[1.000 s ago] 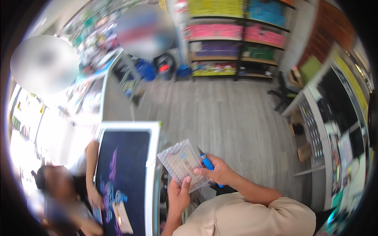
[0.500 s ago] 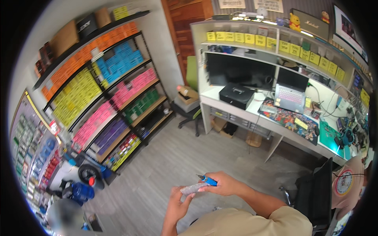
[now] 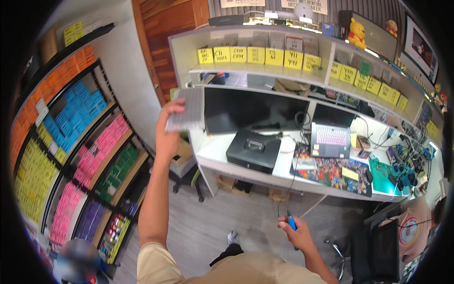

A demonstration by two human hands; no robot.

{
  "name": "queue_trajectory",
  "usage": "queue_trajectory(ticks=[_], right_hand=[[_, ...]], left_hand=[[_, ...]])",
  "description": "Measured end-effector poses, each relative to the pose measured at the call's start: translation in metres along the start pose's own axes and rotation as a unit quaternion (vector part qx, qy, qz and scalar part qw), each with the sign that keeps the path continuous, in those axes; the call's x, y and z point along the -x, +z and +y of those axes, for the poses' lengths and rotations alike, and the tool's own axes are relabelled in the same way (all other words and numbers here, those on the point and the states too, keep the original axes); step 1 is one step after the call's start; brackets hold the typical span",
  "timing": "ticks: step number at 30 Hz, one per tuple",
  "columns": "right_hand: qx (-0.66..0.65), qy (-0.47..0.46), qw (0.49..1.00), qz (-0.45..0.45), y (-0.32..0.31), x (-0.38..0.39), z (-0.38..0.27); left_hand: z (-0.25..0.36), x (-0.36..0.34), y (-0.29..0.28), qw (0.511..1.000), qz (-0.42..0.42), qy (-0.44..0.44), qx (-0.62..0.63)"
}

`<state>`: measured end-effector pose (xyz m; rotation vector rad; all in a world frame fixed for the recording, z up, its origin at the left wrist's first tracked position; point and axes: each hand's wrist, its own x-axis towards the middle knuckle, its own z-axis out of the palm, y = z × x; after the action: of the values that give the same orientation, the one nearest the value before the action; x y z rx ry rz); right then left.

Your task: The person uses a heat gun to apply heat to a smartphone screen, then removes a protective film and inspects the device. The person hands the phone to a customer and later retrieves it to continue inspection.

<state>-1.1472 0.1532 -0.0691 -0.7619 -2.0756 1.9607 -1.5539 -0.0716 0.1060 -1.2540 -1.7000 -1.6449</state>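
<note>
My left hand (image 3: pixel 166 135) is raised high and grips a flat clear plastic compartment box (image 3: pixel 186 110) by its lower left edge, holding it up next to the white desk shelf unit (image 3: pixel 184 61). My right hand (image 3: pixel 294 233) hangs low near my waist, closed around a blue pen-like tool (image 3: pixel 292 222). A black monitor (image 3: pixel 255 111) stands just right of the raised box.
A white desk (image 3: pixel 222 154) carries a black cash box (image 3: pixel 253 151), a laptop (image 3: pixel 330 139), a colourful mat (image 3: pixel 331 170) and cables. Yellow labelled bins line the shelves above. Wall racks of coloured packets (image 3: pixel 71 156) stand at left. A black chair (image 3: pixel 373 246) is at right, where another person sits.
The view swung toward the desk. My left hand lifted the clear box from in front of my chest up to the shelf unit. My right hand let go of the box and dropped, keeping the blue tool.
</note>
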Motion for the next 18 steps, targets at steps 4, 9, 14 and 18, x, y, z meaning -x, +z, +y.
queue_trajectory(ticks=[4, 9, 14, 18], right_hand=[[-0.022, 0.022, 0.996, 0.082, 0.012, -0.074, -0.026], [-0.072, 0.046, 0.985, 0.148, 0.02, -0.147, -0.036], [-0.036, 0.055, 0.989, 0.133, 0.01, -0.228, -0.029], [0.005, 0.016, 0.991, 0.13, -0.006, -0.296, -0.042]], left_hand=[[-0.144, -0.175, 0.036, 1.0, 0.005, 0.019, 0.01], [-0.276, -0.33, 0.082, 0.997, 0.04, -0.048, 0.041], [-0.375, -0.396, 0.097, 0.994, 0.009, -0.108, 0.02], [-0.411, -0.446, 0.09, 0.988, -0.004, -0.084, -0.13]])
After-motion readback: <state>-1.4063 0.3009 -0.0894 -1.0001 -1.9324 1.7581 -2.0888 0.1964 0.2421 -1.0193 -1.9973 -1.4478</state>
